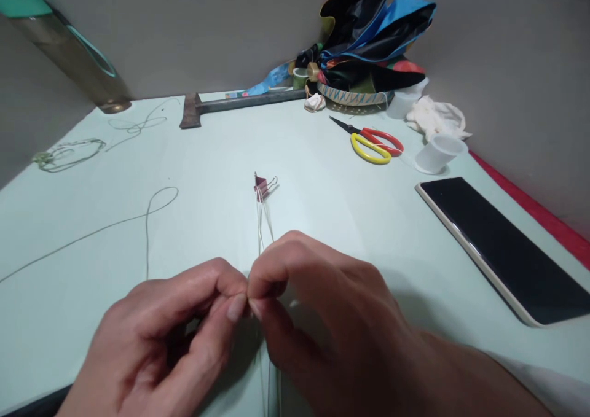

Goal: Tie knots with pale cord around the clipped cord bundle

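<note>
A small maroon binder clip (260, 188) lies on the pale tabletop, with several thin light cords (263, 223) running from it toward me. My left hand (170, 337) is closed in a pinch, thumb against index finger, beside the cords. Fingertip to fingertip with it, my right hand (318, 300) pinches too. Both grip thin cord where they meet, though the exact strands are hidden by the fingers. Below the hands, the cord ends hang toward the near edge. A loose dark thread (115, 222) curves across the table and passes behind my left hand.
Red-and-yellow-handled scissors (373, 144), a white spool (440, 154) and a phone (507, 251) lie to the right. A hammer-like tool (244, 104) spans the back, near a basket (354, 96) with fabric. Left are a bottle (74, 54) and coiled green cord (69, 155).
</note>
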The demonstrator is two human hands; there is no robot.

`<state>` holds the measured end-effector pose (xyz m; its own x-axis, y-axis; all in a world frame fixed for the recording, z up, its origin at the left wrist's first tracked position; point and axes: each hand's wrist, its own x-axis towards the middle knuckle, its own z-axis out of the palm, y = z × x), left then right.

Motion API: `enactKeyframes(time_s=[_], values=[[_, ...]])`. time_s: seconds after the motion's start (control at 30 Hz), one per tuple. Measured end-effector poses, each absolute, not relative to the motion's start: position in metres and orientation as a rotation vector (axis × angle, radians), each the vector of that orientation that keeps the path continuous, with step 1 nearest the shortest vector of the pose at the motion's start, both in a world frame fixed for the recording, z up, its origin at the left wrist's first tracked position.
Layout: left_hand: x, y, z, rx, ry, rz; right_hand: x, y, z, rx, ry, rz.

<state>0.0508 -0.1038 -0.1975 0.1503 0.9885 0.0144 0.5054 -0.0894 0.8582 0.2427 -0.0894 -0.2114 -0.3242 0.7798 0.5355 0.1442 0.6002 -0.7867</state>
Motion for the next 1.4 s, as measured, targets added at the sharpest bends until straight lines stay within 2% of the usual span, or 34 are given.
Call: enactKeyframes(time_s=[0.6,1.1,1.3,1.4], values=[[0.049,-0.1,-0.199,1.674,1.433,0.838,0.243,-0.091,-0.21,-0.817,-1.794,0.829],[0.048,-0.103,-0.191,1.892,1.352,0.883,0.245,-0.091,-0.21,-0.788,-1.814,0.815],[0.061,-0.11,-0.185,1.817,1.642,0.922,0.24,-0.09,-0.211,-0.763,-1.774,0.766],[0.056,-0.108,-0.189,1.84,1.606,0.969,0.24,-0.093,-0.21,-0.789,-1.808,0.76]])
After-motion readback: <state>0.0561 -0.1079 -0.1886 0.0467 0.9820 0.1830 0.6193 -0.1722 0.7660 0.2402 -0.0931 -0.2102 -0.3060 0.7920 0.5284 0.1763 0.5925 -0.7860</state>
